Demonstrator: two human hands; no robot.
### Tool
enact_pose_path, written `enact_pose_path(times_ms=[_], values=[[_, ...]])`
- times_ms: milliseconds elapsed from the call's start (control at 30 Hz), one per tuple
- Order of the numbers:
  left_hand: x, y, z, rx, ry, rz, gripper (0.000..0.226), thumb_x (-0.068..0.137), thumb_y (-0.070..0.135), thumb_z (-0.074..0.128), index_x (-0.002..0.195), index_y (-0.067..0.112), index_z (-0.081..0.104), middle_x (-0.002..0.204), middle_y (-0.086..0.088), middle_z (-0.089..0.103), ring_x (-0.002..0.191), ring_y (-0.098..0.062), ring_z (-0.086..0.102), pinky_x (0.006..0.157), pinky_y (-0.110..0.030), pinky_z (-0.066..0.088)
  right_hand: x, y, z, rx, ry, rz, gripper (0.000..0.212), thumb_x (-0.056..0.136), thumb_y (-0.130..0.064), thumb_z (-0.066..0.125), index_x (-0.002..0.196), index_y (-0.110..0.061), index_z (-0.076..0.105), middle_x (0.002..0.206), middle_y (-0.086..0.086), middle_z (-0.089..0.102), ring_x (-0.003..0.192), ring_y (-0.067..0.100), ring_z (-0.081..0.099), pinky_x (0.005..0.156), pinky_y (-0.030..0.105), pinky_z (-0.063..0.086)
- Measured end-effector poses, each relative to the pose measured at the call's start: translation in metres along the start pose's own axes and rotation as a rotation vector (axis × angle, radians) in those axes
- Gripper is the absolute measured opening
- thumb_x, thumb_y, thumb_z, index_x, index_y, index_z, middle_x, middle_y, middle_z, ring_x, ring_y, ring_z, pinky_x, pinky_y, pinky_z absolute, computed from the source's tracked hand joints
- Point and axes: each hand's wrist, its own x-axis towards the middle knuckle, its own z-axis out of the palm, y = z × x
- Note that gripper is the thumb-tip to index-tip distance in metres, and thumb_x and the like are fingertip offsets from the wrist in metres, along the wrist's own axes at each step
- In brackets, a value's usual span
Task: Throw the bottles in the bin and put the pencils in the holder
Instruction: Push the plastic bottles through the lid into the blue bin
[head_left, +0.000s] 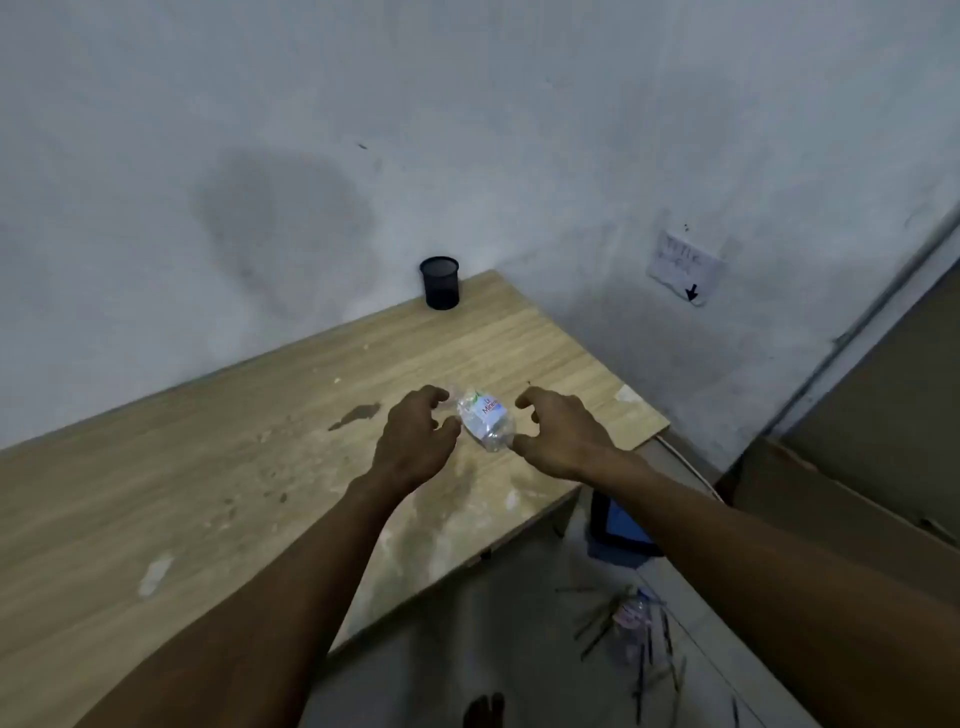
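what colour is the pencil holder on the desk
Black mesh pencil holder, seen in the head view.

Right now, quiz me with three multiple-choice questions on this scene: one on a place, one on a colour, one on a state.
1. Where is the holder?
A. on the floor
B. at the table's far edge by the wall
C. in a hand

2. What colour is the holder?
A. black
B. red
C. white

3. How is the bottle between the hands?
A. standing upright, capped
B. lying on its side
C. inside the holder

Answers: B, it stands on the far edge against the wall; A, its mesh looks black; B, it lies tilted between the left hand and right hand.
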Motion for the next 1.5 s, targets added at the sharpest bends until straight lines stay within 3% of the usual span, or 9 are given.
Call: enact_pose_path(times_ms=[233,567,800,867,933,1000,1167,1300,1500], values=[[0.090,-0.051,0.035,-0.008,-0.072,-0.138,0.036,0.091,0.019,0.059,0.125,0.008,0.058,0.130,-0.010,0.060,0.103,-0.027,0.065,0.086,-0.031,0.045,0.108,0.017,0.051,0.001,-0.157,0.142,0.069,0.082,-0.044,0.064,0.140,-0.021,0.035,0.132,0.011,0.046,0.119,0.031,0.050,0.093,0.040,0.046],[0.137,-0.096,0.068,-0.042,-0.025,-0.164,0.026,0.090,0.011,0.059,0.115,0.004,0.064,0.114,-0.012,0.067,0.082,-0.014,0.059,0.080,-0.032,0.051,0.174,0.047,0.112,-0.002,-0.242,0.232,0.101,0.067,-0.037,0.078,0.148,-0.022,0.020,0.134,0.011,0.039,0.125,0.036,0.039,0.088,0.044,0.044],[0.144,-0.096,0.072,-0.016,-0.011,-0.177,0.012,0.089,0.010,0.058,0.086,0.007,0.069,0.081,0.002,0.066,0.060,-0.001,0.054,0.057,-0.007,0.036,0.176,0.052,0.128,0.144,-0.182,0.269,0.095,0.069,-0.030,0.076,0.148,-0.025,0.023,0.129,0.010,0.042,0.117,0.036,0.049,0.084,0.039,0.042],[0.144,-0.095,0.074,-0.003,-0.020,-0.191,0.018,0.089,0.010,0.056,0.072,0.008,0.062,0.070,-0.003,0.065,0.055,-0.006,0.055,0.054,-0.012,0.038,0.174,0.056,0.125,0.231,-0.160,0.276,0.091,0.068,-0.028,0.078,0.145,-0.021,0.031,0.126,0.012,0.047,0.115,0.035,0.053,0.086,0.035,0.044],[0.143,-0.092,0.077,-0.065,-0.058,-0.249,0.028,0.089,0.014,0.054,0.067,-0.001,0.059,0.065,-0.013,0.067,0.058,-0.023,0.064,0.060,-0.032,0.050,0.170,0.061,0.118,0.283,-0.133,0.306,0.087,0.067,-0.031,0.081,0.142,-0.018,0.039,0.126,0.012,0.053,0.115,0.032,0.055,0.085,0.030,0.043],[0.141,-0.083,0.080,-0.188,-0.150,-0.359,0.041,0.093,0.028,0.054,0.066,-0.001,0.066,0.066,-0.012,0.069,0.062,-0.027,0.067,0.063,-0.041,0.052,0.165,0.068,0.107,0.359,-0.110,0.332,0.083,0.066,-0.037,0.083,0.138,-0.016,0.047,0.127,0.009,0.059,0.115,0.030,0.058,0.086,0.031,0.047],[0.124,-0.048,0.097,-0.316,-0.462,-0.613,0.063,0.090,0.063,0.041,0.090,0.006,0.069,0.088,-0.015,0.073,0.072,-0.026,0.066,0.064,-0.030,0.046,0.136,0.089,0.070,0.681,-0.114,0.452,0.073,0.075,-0.036,0.079,0.138,-0.014,0.050,0.121,0.004,0.060,0.109,0.026,0.062,0.091,0.040,0.054],[0.104,-0.004,0.121,-0.418,-0.473,-0.610,0.060,0.089,0.066,0.041,0.108,0.012,0.061,0.099,-0.017,0.070,0.077,-0.028,0.063,0.069,-0.033,0.045,0.096,0.112,0.030,0.901,-0.086,0.517,0.054,0.082,-0.028,0.076,0.130,-0.011,0.058,0.105,0.008,0.066,0.089,0.025,0.066,0.075,0.036,0.055],[0.063,0.076,0.166,-0.538,-0.445,-0.537,0.048,0.087,0.066,0.045,0.111,0.025,0.053,0.103,-0.014,0.068,0.089,-0.033,0.066,0.081,-0.039,0.050,0.018,0.165,-0.021,1.158,-0.097,0.519,0.038,0.085,-0.025,0.072,0.120,-0.012,0.062,0.099,0.008,0.069,0.089,0.025,0.067,0.082,0.041,0.057]])
